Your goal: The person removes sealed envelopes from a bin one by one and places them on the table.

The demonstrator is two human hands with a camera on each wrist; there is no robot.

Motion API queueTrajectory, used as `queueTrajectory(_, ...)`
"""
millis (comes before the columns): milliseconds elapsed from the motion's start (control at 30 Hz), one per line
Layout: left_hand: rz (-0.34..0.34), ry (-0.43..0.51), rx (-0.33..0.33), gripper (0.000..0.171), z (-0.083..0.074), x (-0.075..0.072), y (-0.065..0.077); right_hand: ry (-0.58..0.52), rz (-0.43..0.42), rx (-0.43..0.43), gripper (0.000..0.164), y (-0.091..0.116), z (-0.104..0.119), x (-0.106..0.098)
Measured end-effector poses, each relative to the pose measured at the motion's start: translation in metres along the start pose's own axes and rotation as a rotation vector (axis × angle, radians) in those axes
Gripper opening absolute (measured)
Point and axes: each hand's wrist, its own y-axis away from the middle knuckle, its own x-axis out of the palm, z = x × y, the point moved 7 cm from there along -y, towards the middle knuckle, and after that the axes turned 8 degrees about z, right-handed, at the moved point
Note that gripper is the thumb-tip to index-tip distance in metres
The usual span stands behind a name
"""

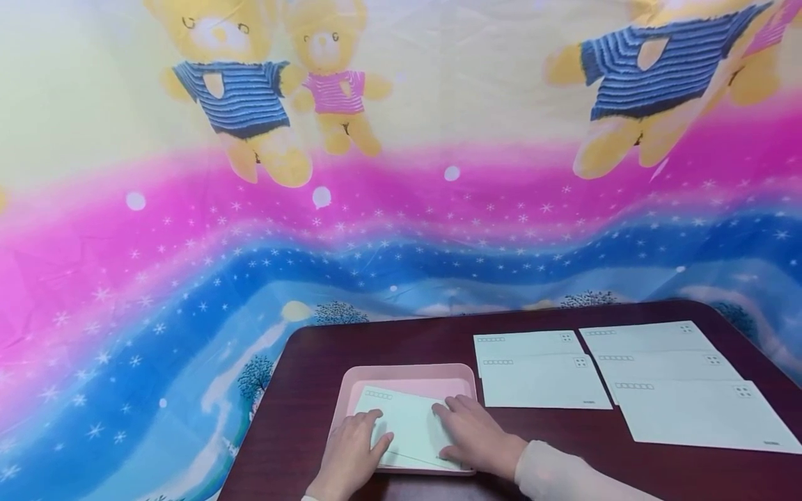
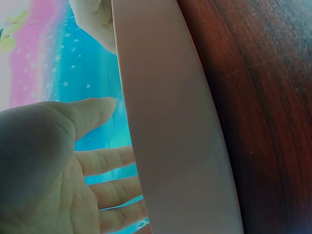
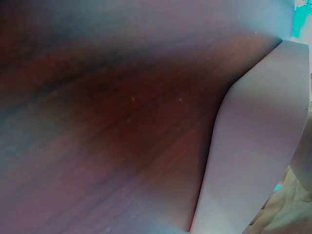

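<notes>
A pale envelope (image 1: 410, 422) with a row of small boxes in its corner lies in the pink tray (image 1: 347, 390), slightly askew over another sheet whose edge shows below it. My left hand (image 1: 351, 445) is at the envelope's left side, thumb and fingers spread. In the left wrist view, the straight fingers (image 2: 109, 192) of this hand pass behind the tray's wall (image 2: 170, 117). Across from it, my right hand (image 1: 473, 431) reaches over the tray's right rim, fingertips on the envelope's right part. The right wrist view has this hand mostly hidden behind the tray's side wall.
Right of the tray, two overlapping envelopes (image 1: 541, 383) lie on the dark wooden table (image 1: 407, 342). Farther right is a column of three overlapping envelopes (image 1: 702, 414). A curtain (image 1: 401, 188) printed with bears hangs behind the table's far edge.
</notes>
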Motion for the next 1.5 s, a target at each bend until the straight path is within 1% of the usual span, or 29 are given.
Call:
queueTrajectory(233,0.006,0.013,-0.015,0.040,0.001,0.000,0.001,0.009,0.036,0.055,0.079,-0.007,-0.004,0.002)
queueTrajectory(367,0.007,0.018,-0.012,0.040,0.002,0.000,0.002,-0.022,0.002,0.087,0.078,-0.010,-0.007,0.000)
queueTrajectory(633,0.000,0.022,0.000,0.040,0.002,-0.001,0.004,-0.125,-0.133,0.074,0.067,-0.012,-0.012,-0.007)
queueTrajectory(833,-0.007,0.023,-0.001,0.039,0.002,-0.003,0.005,-0.252,-0.168,0.092,0.037,-0.013,-0.016,-0.012)
queueTrajectory(933,-0.005,0.027,-0.005,0.040,0.001,-0.004,0.005,-0.312,-0.170,0.106,0.029,-0.013,-0.018,-0.014)
queueTrajectory(1100,-0.012,0.014,-0.003,0.040,0.001,-0.006,0.005,-0.393,-0.155,0.149,0.025,-0.014,-0.021,-0.017)
queueTrajectory(1233,-0.023,0.013,-0.001,0.040,0.001,-0.010,0.005,-0.409,-0.163,0.166,0.023,-0.013,-0.022,-0.020)
queueTrajectory(1400,-0.003,0.028,-0.017,0.041,0.003,-0.010,0.005,-0.434,-0.181,0.178,0.024,-0.011,-0.023,-0.025)
queueTrajectory(1500,-0.013,0.028,-0.021,0.041,0.004,-0.010,0.006,-0.450,-0.186,0.187,0.025,-0.009,-0.024,-0.027)
